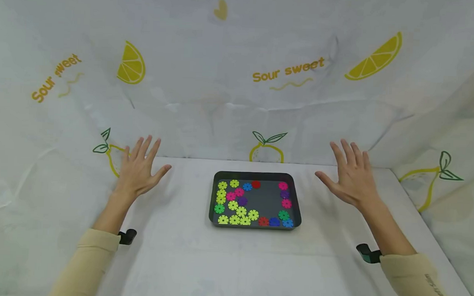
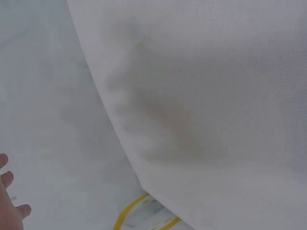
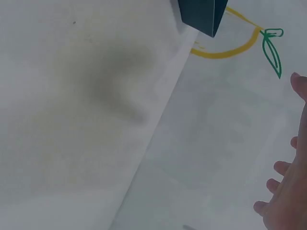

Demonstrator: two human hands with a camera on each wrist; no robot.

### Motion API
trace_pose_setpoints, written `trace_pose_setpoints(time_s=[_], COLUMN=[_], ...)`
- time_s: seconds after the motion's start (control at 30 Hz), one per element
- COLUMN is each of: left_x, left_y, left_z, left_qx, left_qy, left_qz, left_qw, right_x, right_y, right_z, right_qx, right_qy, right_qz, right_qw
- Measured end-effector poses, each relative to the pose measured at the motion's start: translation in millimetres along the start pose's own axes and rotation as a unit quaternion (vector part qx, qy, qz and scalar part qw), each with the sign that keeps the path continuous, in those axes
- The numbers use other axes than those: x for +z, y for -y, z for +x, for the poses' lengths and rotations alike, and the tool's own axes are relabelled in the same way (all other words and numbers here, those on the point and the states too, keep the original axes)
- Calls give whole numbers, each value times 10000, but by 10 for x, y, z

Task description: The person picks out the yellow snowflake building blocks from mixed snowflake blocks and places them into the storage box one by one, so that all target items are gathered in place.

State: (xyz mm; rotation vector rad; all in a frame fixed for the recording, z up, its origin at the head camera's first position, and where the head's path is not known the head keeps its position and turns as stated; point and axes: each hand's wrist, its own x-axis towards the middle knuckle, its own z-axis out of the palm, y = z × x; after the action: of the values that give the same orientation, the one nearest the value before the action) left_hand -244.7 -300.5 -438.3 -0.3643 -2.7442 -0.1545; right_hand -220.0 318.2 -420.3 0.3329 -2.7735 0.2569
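A dark grey tray [image 1: 264, 193] lies on the white table between the two hands. In it are several small notched discs, many of them yellow [image 1: 241, 211], along with pink [image 1: 286, 203], green [image 1: 219, 208], blue [image 1: 274, 222], red [image 1: 256, 184] and purple [image 1: 242, 201] ones. My left hand [image 1: 138, 172] is held up to the left of the tray, fingers spread and holding nothing. On the tray's other side my right hand [image 1: 352, 181] is raised the same way, thumb pointing toward the tray. Both wrist views catch only part of a hand at the frame edge.
A white cloth [image 1: 208, 76] printed with lemons and lettering hangs behind the table and at its sides. The white table [image 1: 231, 271] runs toward me, its right edge slanting down past the right arm. Each wrist wears a black band with a small camera [image 1: 127, 237].
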Motion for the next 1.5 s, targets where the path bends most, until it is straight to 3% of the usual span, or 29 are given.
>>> trace_pose_setpoints(time_s=[0.17,0.33,0.53,0.67,1.0,1.13,1.37,1.5], left_x=[2,11,-9,12,118,128,200,265], left_y=[-51,-115,-196,-243,-456,-593,-850,-999], left_z=[1,-9,-60,-102,-215,-276,-374,-437], left_qx=[191,305,-101,-473,-747,-767,-889,-1051], left_qy=[-350,-627,-366,-48,497,922,1601,1980], left_qz=[-221,-548,-1074,-1739,-3085,-3553,-4452,-4949], left_qw=[9990,9961,9935,9836,9470,9270,8765,8395], right_x=[19,53,69,99,239,288,412,489], right_y=[131,291,508,663,1029,1181,1441,1576], right_z=[39,56,101,157,320,383,495,559], right_qx=[-270,-326,-220,-84,-196,-236,-312,-387], right_qy=[-307,-287,-3,268,931,1221,1702,2027], right_qz=[340,884,1622,2227,3558,3943,4551,4828], right_qw=[9986,9951,9865,9745,9297,9105,8735,8511])
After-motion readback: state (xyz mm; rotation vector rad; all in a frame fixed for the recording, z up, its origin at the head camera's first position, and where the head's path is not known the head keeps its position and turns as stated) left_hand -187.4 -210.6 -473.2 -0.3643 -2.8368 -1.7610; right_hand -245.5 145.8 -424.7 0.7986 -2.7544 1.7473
